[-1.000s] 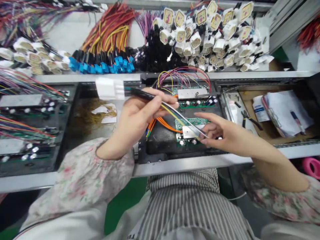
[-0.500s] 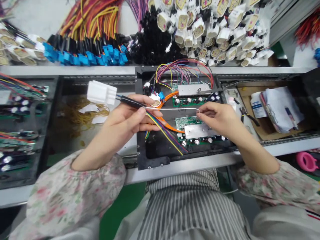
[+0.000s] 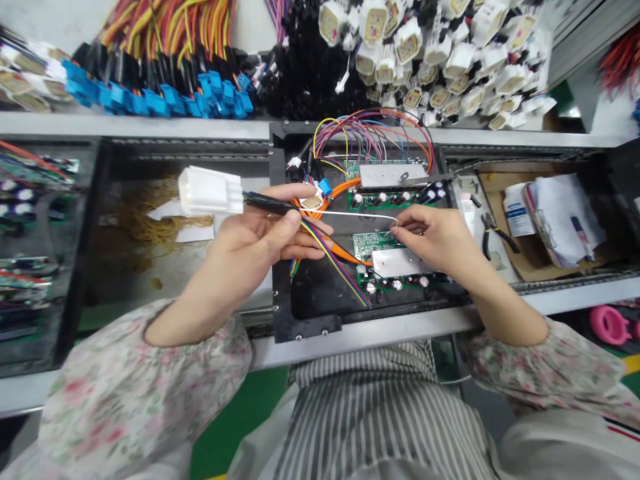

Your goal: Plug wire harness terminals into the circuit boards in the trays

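Observation:
My left hand (image 3: 255,240) is closed around the black sleeve of a wire harness (image 3: 273,203), thumb on top. At its left end a white plug connector (image 3: 211,191) sticks out past my fingers. From the sleeve's other end several coloured wires (image 3: 343,270) hang down to the right. One white wire (image 3: 350,214) runs across to my right hand (image 3: 425,233), which pinches its end between thumb and fingertips. That hand is above the lower green circuit board (image 3: 363,248) with its silver heat sink (image 3: 397,263). Both boards lie in a black tray (image 3: 320,297).
The upper board (image 3: 353,199) carries looping wires (image 3: 370,127). Blue connectors (image 3: 170,100) and white connectors (image 3: 450,67) are heaped along the back. Pliers (image 3: 495,235), a white bottle (image 3: 518,210) and papers (image 3: 565,213) lie to the right. Another tray with boards (image 3: 30,267) stands left.
The white connector has turned slightly and shifted a little right. Both hands keep their hold, the white wire still stretched between them. The view has shifted slightly.

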Tool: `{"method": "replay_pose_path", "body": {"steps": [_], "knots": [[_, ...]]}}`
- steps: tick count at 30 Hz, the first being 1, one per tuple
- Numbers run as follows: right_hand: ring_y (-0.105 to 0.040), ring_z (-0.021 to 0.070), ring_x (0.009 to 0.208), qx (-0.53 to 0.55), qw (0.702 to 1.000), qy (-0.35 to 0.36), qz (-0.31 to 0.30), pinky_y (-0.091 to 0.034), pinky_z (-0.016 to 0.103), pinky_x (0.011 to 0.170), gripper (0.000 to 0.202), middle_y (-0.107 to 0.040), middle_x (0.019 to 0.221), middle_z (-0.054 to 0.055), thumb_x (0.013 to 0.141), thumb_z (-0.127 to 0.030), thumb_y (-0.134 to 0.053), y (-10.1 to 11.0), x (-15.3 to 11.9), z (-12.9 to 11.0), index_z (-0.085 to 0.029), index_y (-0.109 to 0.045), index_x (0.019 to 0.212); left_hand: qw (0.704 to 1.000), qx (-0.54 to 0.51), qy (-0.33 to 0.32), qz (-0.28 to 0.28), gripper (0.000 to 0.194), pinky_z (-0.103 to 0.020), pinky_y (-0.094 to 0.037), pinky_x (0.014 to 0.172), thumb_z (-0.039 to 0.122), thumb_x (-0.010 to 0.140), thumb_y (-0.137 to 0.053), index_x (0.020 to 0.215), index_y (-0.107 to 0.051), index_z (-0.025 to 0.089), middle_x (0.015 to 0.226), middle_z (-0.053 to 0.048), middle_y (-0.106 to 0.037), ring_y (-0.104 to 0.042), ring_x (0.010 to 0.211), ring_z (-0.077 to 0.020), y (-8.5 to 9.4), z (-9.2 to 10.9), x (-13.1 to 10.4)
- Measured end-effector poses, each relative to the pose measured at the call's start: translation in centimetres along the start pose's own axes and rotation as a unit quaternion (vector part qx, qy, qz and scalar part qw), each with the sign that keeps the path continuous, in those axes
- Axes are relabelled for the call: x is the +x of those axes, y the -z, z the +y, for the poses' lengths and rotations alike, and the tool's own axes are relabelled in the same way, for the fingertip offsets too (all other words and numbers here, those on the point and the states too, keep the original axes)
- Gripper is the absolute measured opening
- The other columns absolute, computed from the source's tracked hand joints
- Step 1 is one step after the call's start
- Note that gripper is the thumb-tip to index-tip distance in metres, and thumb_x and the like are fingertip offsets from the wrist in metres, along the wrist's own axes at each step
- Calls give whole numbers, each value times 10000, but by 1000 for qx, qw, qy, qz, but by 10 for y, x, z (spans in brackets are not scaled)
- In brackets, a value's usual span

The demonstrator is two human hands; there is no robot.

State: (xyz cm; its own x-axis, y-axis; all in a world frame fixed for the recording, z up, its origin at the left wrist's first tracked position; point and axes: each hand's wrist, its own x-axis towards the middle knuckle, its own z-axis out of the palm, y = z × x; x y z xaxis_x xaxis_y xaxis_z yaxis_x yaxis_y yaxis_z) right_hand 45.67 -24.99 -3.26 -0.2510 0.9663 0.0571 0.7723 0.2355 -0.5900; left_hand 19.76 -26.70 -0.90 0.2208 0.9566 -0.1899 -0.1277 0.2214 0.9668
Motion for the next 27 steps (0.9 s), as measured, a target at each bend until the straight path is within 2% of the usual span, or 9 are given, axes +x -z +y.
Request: {"method": "replay_pose_path", "body": {"steps": [6,11,14,16,20,24,27], "knots": [[-621,148,573,-16,999,5,-47,-450,277,575,77,-661,617,3,765,-214,-597,5,-1,-4,-193,-623,696,1000,-18,-15,5,177,-238,-616,619,225,908,-551,1077,-602,205,787,-13,-737,-734,673,-152,0,-4,2],[-626,157,594,-31,999,-8,-25,-431,278,566,75,-667,628,9,769,-209,-628,4,6,0,-201,-630,694,999,-21,-23,4,159,-236,-615,616,236,901,-583,1048,-642,236,800,-3,-739,-724,662,-137,2,-7,2],[-587,149,545,-57,998,-21,-10,-378,275,521,182,-635,572,7,781,-308,-679,5,5,-9,-199,-622,647,999,-13,-32,23,169,-236,-608,609,248,896,-591,1056,-636,215,779,-8,-734,-715,647,-133,2,-8,3],[-552,128,518,-31,999,-1,-21,-365,267,506,226,-622,564,0,796,-364,-681,6,1,-20,-194,-633,655,999,-12,-37,23,177,-229,-601,600,230,887,-592,1056,-622,190,773,-15,-733,-709,630,-129,3,-8,5],[-560,107,554,34,992,83,-89,-409,242,542,141,-643,629,-5,827,-236,-619,4,-6,-41,-186,-642,698,999,-18,-33,4,210,-229,-604,630,281,894,-579,1073,-568,172,830,-34,-736,-713,657,-127,4,-9,8],[-611,122,604,67,996,56,-28,-469,242,595,85,-669,688,2,801,-194,-607,-6,0,-42,-192,-604,716,1000,-1,-13,25,266,-250,-603,646,357,924,-520,1136,-506,197,823,-21,-704,-714,678,-137,5,-8,7],[-634,134,614,67,995,57,-44,-492,252,620,78,-672,683,1,788,-192,-608,-14,5,-36,-197,-592,712,1000,-1,-10,12,299,-259,-603,645,361,922,-531,1183,-498,218,804,-9,-694,-718,672,-147,5,-9,6]]}}
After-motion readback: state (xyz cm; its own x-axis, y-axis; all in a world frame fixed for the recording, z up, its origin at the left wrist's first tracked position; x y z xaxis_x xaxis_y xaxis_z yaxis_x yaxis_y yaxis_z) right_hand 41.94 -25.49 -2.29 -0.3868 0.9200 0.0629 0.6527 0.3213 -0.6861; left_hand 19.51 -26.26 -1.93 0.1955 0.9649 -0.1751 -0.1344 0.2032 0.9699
